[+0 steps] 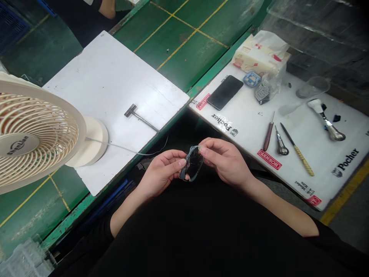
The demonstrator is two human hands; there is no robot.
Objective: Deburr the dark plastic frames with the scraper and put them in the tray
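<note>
Between my two hands, over my lap, is a small grey-blue ring-shaped frame point(196, 175) with a dark middle. I cannot tell whether that middle is clear film or an opening. My left hand point(165, 169) pinches its left side between thumb and fingers. On the upper right edge, my right hand point(223, 159) grips it with thumb and forefinger. Ahead and to the left, a metal T-shaped tool point(141, 117) lies on a white board point(115, 77).
A fan point(37, 134) stands at left, its thin cable point(123, 150) trailing over the board. On the right-hand board point(245, 142) lie a phone point(225, 92), an awl point(268, 132), a yellow-handled file point(298, 152), other hand tools and a tissue pack point(253, 55). Another person's arm point(107, 8) shows top left.
</note>
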